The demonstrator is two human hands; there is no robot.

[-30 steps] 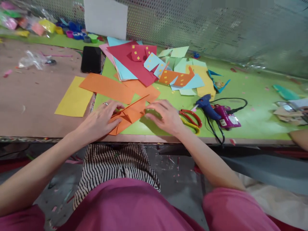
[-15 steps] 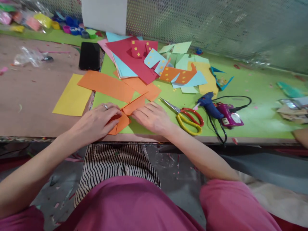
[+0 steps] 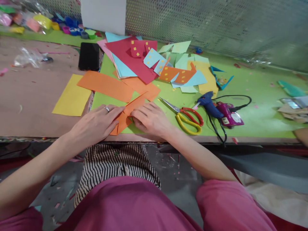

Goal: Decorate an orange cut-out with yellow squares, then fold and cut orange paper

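Between my hands, near the table's front edge, lies a folded piece of orange paper point(image 3: 136, 104), with a long flap pointing to the far right and a creased part toward me. My left hand point(image 3: 98, 123), with a ring on one finger, holds the paper down from the left, its thumb bent near the lower crease. From the right, my right hand point(image 3: 151, 118) grips the fold with curled fingers; its fingertips are partly hidden. Open-bladed or closed, I cannot tell, scissors point(image 3: 179, 112) with red and yellow handles lie just right of that hand.
Orange sheets point(image 3: 106, 85) and a yellow sheet point(image 3: 72, 96) lie beyond my left hand. Farther back are a phone point(image 3: 89, 56), a red sheet point(image 3: 134, 61) and dotted cut-outs point(image 3: 178, 75). A blue glue gun point(image 3: 210, 104) with a cable rests beside a purple box point(image 3: 229, 115).
My right hand has shifted slightly left and its fingers have curled more over the fold. My left fingers have slid a little right along the paper.
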